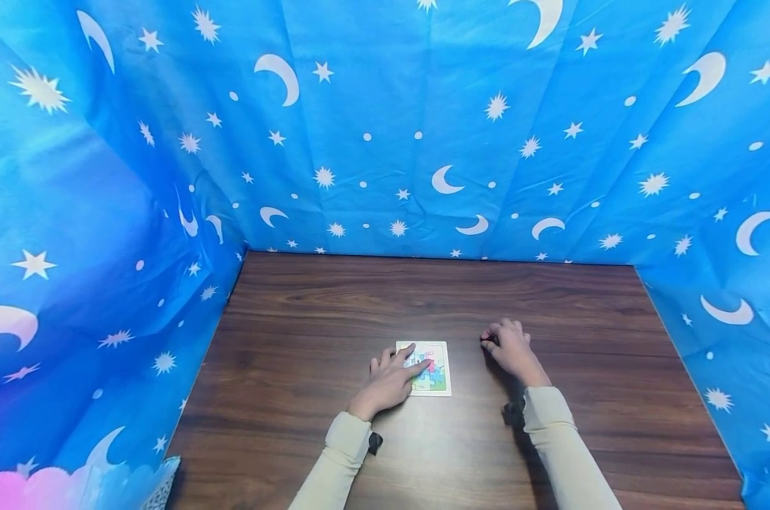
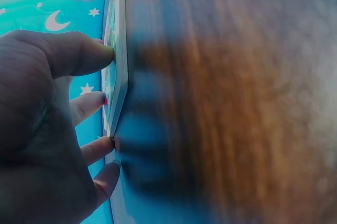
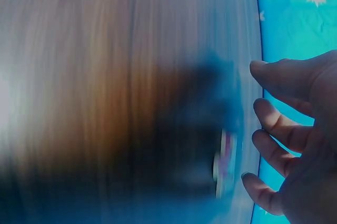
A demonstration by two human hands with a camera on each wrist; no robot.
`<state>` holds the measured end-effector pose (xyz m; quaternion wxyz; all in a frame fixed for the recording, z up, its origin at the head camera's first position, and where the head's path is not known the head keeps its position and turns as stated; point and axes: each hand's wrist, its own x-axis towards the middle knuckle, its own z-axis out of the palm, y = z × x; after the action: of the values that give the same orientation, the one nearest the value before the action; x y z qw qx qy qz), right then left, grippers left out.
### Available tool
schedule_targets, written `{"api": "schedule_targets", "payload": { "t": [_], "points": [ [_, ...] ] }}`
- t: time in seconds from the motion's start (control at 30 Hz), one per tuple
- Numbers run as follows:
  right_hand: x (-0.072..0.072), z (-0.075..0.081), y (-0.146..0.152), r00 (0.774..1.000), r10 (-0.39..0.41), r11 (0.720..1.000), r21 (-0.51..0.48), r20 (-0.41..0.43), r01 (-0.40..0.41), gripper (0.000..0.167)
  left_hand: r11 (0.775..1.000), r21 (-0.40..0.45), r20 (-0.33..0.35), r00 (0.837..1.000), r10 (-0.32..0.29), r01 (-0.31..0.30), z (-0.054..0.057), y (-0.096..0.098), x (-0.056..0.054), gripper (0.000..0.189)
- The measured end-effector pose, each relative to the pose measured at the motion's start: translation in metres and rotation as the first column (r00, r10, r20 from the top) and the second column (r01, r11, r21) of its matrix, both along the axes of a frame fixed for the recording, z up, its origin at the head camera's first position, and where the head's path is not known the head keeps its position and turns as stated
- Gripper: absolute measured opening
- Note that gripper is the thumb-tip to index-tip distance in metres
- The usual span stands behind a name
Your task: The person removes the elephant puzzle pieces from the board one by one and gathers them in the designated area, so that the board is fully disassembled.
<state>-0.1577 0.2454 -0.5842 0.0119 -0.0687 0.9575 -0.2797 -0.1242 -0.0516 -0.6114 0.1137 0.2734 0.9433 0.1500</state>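
A small square jigsaw puzzle [image 1: 438,382] in a white frame lies flat on the table, its pieces showing a coloured picture. My left hand [image 1: 386,381] rests on its left part with fingers spread. The left wrist view shows the thumb [image 2: 87,55] pressing on the puzzle's face, close to the edge of the board [image 2: 122,68]. To the right of the puzzle, my right hand [image 1: 511,348] hovers low over the table. Near its fingertips in the right wrist view lies a small blurred puzzle piece [image 3: 225,163], pink and white, apart from the loosely bent fingers.
The brown wooden table [image 1: 295,312] is enclosed at the back and sides by blue cloth [image 1: 385,106] with moons and stars. A pink and blue scalloped object [image 1: 72,489] stands at the lower left corner. Dark wrist cameras [image 1: 513,413] sit by the sleeves.
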Motion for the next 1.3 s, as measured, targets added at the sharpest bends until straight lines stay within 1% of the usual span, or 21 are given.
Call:
{"api": "schedule_targets", "payload": {
  "t": [0.07, 0.17, 0.3, 0.4, 0.5, 0.7, 0.83, 0.97, 1.07, 1.2, 1.3],
  "points": [
    [-0.001, 0.000, -0.009, 1.000, 0.011, 1.000, -0.007, 0.002, -0.011, 0.007, 1.000, -0.011, 0.003, 1.000, -0.001, 0.001, 0.002, 0.000, 0.000, 0.056],
    [-0.002, -0.001, -0.023, 1.000, 0.023, 0.999, -0.027, -0.019, -0.023, 0.007, 1.000, -0.006, 0.007, 1.000, 0.000, 0.000, 0.002, 0.000, -0.001, 0.056],
    [-0.003, -0.004, -0.039, 0.996, 0.058, 0.997, -0.049, -0.072, -0.062, 0.005, 0.999, 0.035, 0.016, 1.000, 0.003, -0.004, 0.001, -0.001, -0.001, 0.056],
    [-0.003, -0.004, -0.051, 0.991, 0.096, 0.994, -0.049, -0.090, -0.100, 0.006, 0.999, 0.045, 0.015, 1.000, -0.002, 0.002, 0.001, -0.001, -0.001, 0.056],
    [-0.002, -0.006, -0.062, 0.986, 0.139, 0.989, -0.036, -0.088, -0.143, 0.005, 0.999, 0.053, 0.008, 1.000, -0.010, 0.009, 0.000, 0.000, -0.001, 0.055],
    [-0.002, -0.009, -0.079, 0.972, 0.229, 0.973, 0.013, -0.052, -0.228, 0.008, 0.998, 0.069, 0.030, 1.000, -0.011, 0.009, -0.004, -0.001, -0.001, 0.055],
    [-0.002, -0.008, -0.085, 0.967, 0.250, 0.968, 0.038, -0.056, -0.248, 0.009, 0.997, 0.078, 0.034, 0.999, -0.013, 0.010, -0.002, -0.001, 0.000, 0.054],
    [-0.002, -0.005, -0.086, 0.954, 0.284, 0.958, 0.064, -0.095, -0.278, 0.009, 0.996, 0.090, 0.031, 0.999, -0.013, 0.011, -0.003, -0.002, -0.001, 0.053],
    [-0.003, -0.004, -0.086, 0.942, 0.312, 0.949, 0.093, -0.123, -0.302, 0.007, 0.995, 0.095, 0.015, 1.000, -0.015, 0.014, -0.006, -0.002, -0.001, 0.052],
    [-0.004, -0.002, -0.086, 0.933, 0.334, 0.941, 0.113, -0.133, -0.320, 0.006, 0.995, 0.092, -0.011, 1.000, -0.023, 0.024, -0.008, -0.002, -0.002, 0.050],
    [-0.004, -0.001, -0.086, 0.929, 0.341, 0.938, 0.109, -0.143, -0.328, 0.007, 0.995, 0.089, -0.028, 0.999, -0.029, 0.032, -0.006, -0.003, -0.002, 0.051]
  ]
}}
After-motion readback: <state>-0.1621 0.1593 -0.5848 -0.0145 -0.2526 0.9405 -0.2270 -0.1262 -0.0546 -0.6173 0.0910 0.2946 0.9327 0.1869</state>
